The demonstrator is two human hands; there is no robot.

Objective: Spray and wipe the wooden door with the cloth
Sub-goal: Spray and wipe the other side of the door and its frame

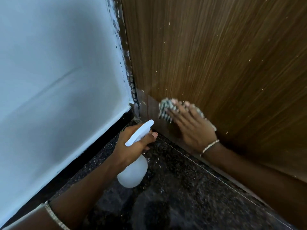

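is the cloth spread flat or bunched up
Bunched: the cloth sits wadded under the right hand, flat fingers pressing it to the door.

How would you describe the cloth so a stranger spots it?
Find the brown wood-grain door, then its bottom corner by the pale wall. There the right hand presses a black-and-white checked cloth against it. Nothing else nearby is checked.

Your head camera looks steeply down into a corner, close in: wall [58, 72] fills the frame's left, wooden door [224, 55] the right, floor [174, 196] the bottom; the lower edge seems blurred.
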